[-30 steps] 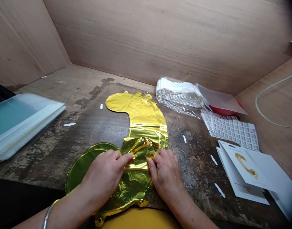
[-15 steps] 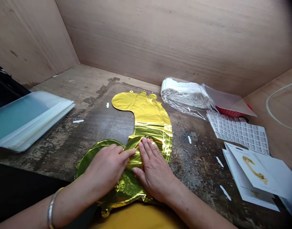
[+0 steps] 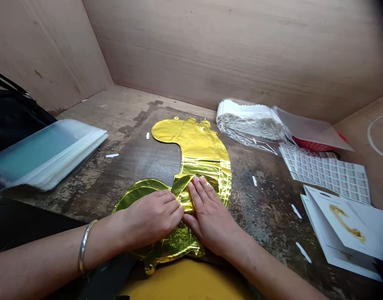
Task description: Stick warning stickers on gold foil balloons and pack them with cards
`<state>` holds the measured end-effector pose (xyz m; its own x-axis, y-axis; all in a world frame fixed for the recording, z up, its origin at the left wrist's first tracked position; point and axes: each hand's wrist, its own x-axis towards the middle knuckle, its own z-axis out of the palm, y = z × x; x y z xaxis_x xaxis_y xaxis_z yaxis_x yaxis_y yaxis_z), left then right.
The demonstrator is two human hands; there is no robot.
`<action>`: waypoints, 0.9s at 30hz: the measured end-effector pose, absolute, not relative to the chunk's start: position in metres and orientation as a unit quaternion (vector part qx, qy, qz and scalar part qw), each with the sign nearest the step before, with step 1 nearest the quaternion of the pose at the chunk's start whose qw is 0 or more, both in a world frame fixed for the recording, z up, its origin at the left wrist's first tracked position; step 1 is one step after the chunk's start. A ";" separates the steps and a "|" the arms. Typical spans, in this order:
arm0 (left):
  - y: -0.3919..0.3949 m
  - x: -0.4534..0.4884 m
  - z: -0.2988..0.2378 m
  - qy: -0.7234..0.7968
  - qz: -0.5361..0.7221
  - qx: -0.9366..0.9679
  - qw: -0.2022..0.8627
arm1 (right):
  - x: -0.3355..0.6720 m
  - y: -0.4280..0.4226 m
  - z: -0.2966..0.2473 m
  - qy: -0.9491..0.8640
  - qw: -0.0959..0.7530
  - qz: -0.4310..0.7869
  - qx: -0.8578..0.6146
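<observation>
A gold foil balloon (image 3: 204, 146), flat and uninflated, lies on the table with its lower part folded over on itself. My left hand (image 3: 161, 214), with a metal bangle at the wrist, has its fingers curled closed on the folded foil; the fingertips are mostly hidden. Just beside it, my right hand (image 3: 208, 212) lies flat on the balloon, fingers stretched out and pressing the fold. The balloon's rounded lower end shows under and around both hands, with a small holed tab at the near edge.
Clear plastic bags (image 3: 50, 146) are stacked at left. A pack of white paper strips (image 3: 250, 121), a red tray (image 3: 313, 143), sticker sheets (image 3: 329, 171) and printed white cards (image 3: 344, 225) lie at right. Several small white tabs (image 3: 112, 155) are scattered about. Wooden walls (image 3: 225, 54) enclose the table.
My left hand's index finger, stretched out before, is now curled in with the others against the foil. My right hand stays flat on the balloon. The whole view has shifted slightly.
</observation>
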<state>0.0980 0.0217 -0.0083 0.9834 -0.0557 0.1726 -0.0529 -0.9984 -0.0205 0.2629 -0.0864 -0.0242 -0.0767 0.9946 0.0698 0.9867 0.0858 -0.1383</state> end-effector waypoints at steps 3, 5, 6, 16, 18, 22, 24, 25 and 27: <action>-0.003 0.103 -0.002 -0.026 -0.104 -0.994 0.014 | 0.259 -0.103 -0.016 -0.751 0.146 -0.067 -0.641; -0.020 0.107 0.002 -0.071 -0.120 -0.990 -0.035 | 0.257 -0.114 -0.014 -0.750 0.202 -0.070 -0.626; -0.026 0.109 0.002 -0.091 -0.124 -0.985 -0.083 | 0.259 -0.118 -0.015 -0.747 0.226 -0.055 -0.622; 0.012 0.090 -0.039 0.006 -0.113 -0.974 -0.194 | 0.306 -0.136 -0.016 -0.754 0.207 0.046 -0.622; 0.012 0.089 -0.042 0.011 -0.122 -0.973 -0.198 | 0.299 -0.141 -0.012 -0.750 0.182 0.036 -0.635; 0.011 0.090 -0.033 -0.002 -0.123 -0.966 -0.227 | 0.286 -0.143 -0.021 -0.712 0.224 0.076 -0.661; 0.015 0.088 -0.028 -0.017 -0.111 -0.961 -0.253 | 0.286 -0.141 -0.028 -0.683 0.276 0.094 -0.670; 0.017 0.086 -0.027 -0.033 -0.106 -0.957 -0.267 | 0.287 -0.140 -0.031 -0.669 0.298 0.100 -0.674; 0.020 0.083 -0.027 -0.072 -0.099 -0.950 -0.287 | 0.288 -0.138 -0.033 -0.642 0.329 0.110 -0.684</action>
